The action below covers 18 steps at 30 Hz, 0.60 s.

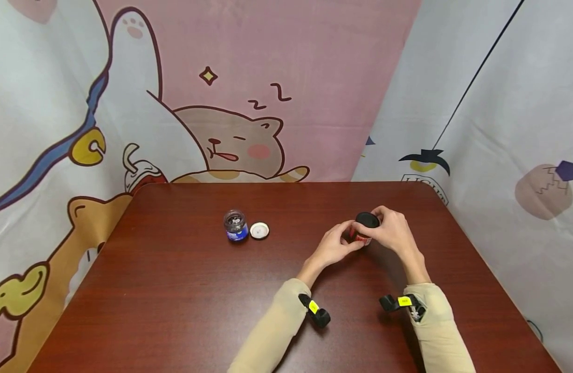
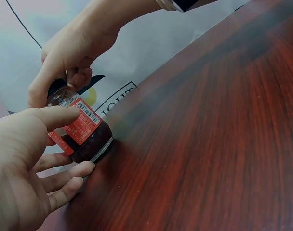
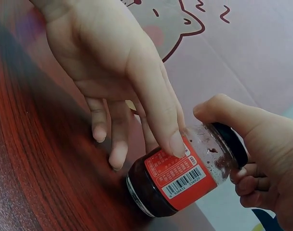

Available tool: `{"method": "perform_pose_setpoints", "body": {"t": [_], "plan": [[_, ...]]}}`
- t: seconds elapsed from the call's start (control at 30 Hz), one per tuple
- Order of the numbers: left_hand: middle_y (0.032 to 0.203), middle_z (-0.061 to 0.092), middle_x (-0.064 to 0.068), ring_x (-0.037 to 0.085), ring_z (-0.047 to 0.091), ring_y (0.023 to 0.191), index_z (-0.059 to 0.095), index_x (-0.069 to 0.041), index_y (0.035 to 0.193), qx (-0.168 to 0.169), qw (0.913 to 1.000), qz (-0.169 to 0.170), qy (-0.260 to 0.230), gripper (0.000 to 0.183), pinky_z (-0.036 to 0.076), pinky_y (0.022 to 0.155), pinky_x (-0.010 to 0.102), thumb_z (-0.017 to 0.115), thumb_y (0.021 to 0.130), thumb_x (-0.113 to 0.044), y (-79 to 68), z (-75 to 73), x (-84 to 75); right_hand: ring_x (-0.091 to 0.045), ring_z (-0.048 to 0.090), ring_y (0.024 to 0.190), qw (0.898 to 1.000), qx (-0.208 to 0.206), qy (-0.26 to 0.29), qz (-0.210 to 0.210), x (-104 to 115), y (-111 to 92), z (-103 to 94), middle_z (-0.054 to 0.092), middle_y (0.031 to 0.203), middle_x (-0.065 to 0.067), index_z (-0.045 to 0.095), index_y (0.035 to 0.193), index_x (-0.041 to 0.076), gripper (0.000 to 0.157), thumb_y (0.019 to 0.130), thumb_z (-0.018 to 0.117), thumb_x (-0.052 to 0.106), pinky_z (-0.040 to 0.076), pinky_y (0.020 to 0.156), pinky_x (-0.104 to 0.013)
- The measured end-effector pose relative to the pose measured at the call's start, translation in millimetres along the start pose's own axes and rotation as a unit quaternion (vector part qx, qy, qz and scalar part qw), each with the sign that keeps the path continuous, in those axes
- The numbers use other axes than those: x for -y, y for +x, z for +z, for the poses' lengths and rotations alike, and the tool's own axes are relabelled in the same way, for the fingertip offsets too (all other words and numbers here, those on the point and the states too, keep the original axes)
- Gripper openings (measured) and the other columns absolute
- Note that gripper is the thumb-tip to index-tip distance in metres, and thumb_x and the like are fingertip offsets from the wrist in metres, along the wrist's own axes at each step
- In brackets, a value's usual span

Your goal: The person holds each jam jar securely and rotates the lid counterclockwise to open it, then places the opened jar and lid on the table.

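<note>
A glass jar (image 1: 362, 239) with a red label and dark contents stands at the right of the table, its black lid (image 1: 368, 219) on top. My left hand (image 1: 333, 245) holds the jar's body, its thumb lying across the label (image 3: 173, 171) beside the barcode. From the other side my right hand (image 1: 395, 231) grips the lid, fingers curled at its edge in the right wrist view. Smeared bits cling inside the clear glass neck, while the jar's base is down at the tabletop.
Farther left, an uncovered glass jar (image 1: 235, 226) with a blue label stands beside a white-lined lid (image 1: 259, 231) lying inside up. The brown wooden table (image 1: 174, 290) has printed cloth (image 1: 333, 103) hanging behind it and along its sides.
</note>
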<state>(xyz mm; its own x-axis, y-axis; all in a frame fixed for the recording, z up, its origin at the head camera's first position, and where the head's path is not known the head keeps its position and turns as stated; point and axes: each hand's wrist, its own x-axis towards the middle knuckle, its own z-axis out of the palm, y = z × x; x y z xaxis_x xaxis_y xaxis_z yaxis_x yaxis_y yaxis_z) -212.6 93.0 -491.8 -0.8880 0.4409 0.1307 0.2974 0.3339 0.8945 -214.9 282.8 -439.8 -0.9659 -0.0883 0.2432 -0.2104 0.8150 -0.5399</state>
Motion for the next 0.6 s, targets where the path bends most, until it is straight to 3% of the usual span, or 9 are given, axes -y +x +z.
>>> {"method": "perform_pose_setpoints", "body": {"t": [0.33, 0.6], "plan": [[0.115, 0.060, -0.010, 0.013, 0.058, 0.074, 0.057, -0.029, 0.140, -0.011, 0.9986, -0.004, -0.052, 0.057, 0.047, 0.066, 0.022, 0.078, 0.088, -0.040, -0.5, -2.1, 0.0, -0.021, 0.055, 0.064, 0.999, -0.014, 0.024, -0.027, 7.7, 0.7, -1.5, 0.063, 0.073, -0.008, 0.067, 0.097, 0.001, 0.051, 0.078, 0.085, 0.044, 0.045, 0.054, -0.032], [0.111, 0.056, -0.007, 0.012, 0.051, 0.100, 0.056, -0.024, 0.142, -0.025, 0.9996, 0.003, 0.009, 0.063, 0.045, 0.081, 0.029, 0.079, 0.086, -0.045, -3.1, -6.7, -7.4, -0.021, 0.055, 0.064, 0.999, -0.011, 0.036, -0.033, 18.4, -0.4, -3.7, 0.063, 0.073, -0.007, 0.067, 0.097, 0.003, 0.049, 0.078, 0.085, 0.044, 0.046, 0.053, -0.031]]}}
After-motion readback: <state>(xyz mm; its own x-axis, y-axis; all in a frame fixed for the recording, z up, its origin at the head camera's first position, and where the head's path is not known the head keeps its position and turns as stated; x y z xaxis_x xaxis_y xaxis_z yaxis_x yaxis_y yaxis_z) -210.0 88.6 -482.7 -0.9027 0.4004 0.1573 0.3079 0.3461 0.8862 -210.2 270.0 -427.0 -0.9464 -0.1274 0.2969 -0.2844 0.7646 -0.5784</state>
